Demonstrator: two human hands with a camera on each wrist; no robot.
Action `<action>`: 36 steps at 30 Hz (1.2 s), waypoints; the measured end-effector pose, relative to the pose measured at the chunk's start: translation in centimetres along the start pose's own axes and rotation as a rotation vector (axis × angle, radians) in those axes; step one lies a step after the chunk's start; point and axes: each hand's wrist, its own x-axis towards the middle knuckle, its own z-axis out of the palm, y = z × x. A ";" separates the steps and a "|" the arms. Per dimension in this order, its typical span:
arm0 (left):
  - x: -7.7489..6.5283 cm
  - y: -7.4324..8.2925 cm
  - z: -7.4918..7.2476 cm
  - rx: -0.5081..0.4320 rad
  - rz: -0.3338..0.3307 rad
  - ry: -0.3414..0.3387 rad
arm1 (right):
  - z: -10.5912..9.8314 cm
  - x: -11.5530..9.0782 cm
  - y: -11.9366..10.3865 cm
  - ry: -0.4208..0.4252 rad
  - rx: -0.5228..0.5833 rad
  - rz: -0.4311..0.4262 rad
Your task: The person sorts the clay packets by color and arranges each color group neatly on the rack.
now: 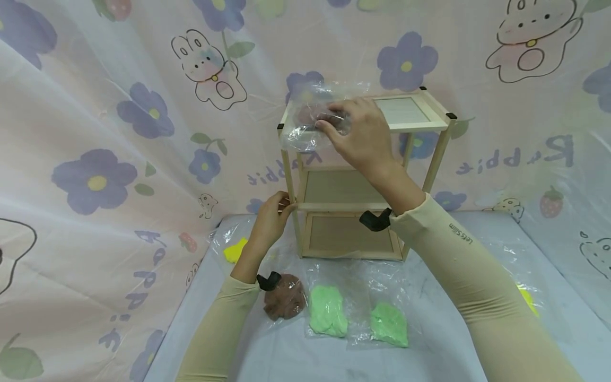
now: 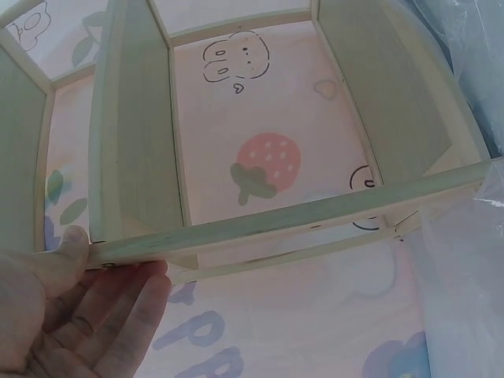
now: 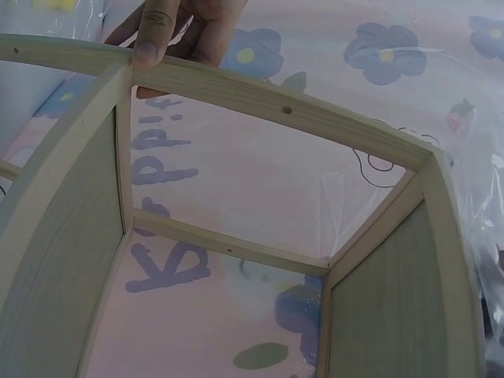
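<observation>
A three-tier wooden shelf rack [image 1: 343,206] with black corner caps stands upright at the back of the table. My left hand [image 1: 273,220] grips its front left post at the middle tier; in the left wrist view the thumb lies on one side of the post [image 2: 315,218] and the fingers behind it. Over the left part of the top tier, my right hand [image 1: 365,132] holds a clear plastic bag [image 1: 303,139] with a brown, clay-like lump [image 1: 310,112] inside, thumb and fingers around it. The right wrist view shows the rack and my left hand [image 3: 193,27], not the right.
In front of the rack lie bagged lumps: a brown one [image 1: 285,297], a green one [image 1: 328,311] and another green one [image 1: 389,324]. Yellow lumps lie at the left [image 1: 235,251] and far right [image 1: 529,300]. A printed curtain [image 1: 143,239] hangs behind and beside the white-covered table [image 1: 329,366].
</observation>
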 end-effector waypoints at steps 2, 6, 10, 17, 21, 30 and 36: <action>0.0 0.0 0.0 -0.003 0.001 0.003 | 0.0 0.0 -0.1 -0.014 -0.021 0.011; 0.0 0.1 0.0 -0.013 0.010 0.010 | 0.1 0.2 -0.2 -0.027 -0.045 0.043; 0.0 0.0 0.1 -0.015 0.018 0.009 | -0.1 0.4 -0.6 -0.042 -0.066 0.103; 0.1 0.0 0.1 -0.013 0.012 0.010 | -0.5 0.9 -1.2 -0.131 -0.111 0.193; 0.0 0.0 0.0 -0.017 0.009 0.010 | -0.9 1.1 -1.4 -0.214 -0.149 0.217; -0.1 0.0 0.0 -0.024 0.005 0.012 | -0.9 0.7 -1.5 -0.253 -0.198 0.210; 0.0 0.0 0.1 -0.029 0.008 0.014 | -0.8 0.2 -1.2 -0.215 -0.179 0.174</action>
